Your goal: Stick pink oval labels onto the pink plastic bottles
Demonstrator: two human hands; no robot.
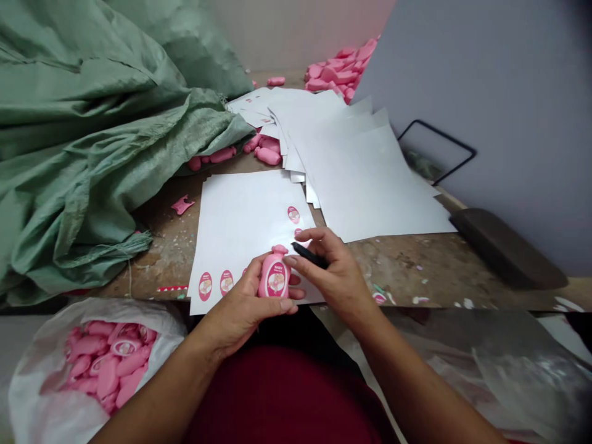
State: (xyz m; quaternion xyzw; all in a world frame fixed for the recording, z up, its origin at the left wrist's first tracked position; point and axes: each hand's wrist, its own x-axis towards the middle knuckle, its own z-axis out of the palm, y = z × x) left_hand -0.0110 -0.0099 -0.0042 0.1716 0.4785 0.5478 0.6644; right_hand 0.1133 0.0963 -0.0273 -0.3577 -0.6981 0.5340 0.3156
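Observation:
A small pink bottle [274,279] with an oval label on its front lies in my left hand [252,293], the fingers behind it and the thumb along its lower edge. My right hand [330,268] holds a black pen-like tool [309,254], its tip pointing left beside the bottle's neck. The right thumb is at the bottle's upper right side. Under both hands lies a white sheet [240,216] with several oval pink stickers, some along its lower edge [205,287] and one higher at the right [293,214].
White sheets [361,179] are stacked at the right, with a dark block [506,246] beyond. Pink bottles [340,71] are piled at the back. Green cloth [92,135] covers the left. A white sack [41,394] of pink bottles stands below the table's edge.

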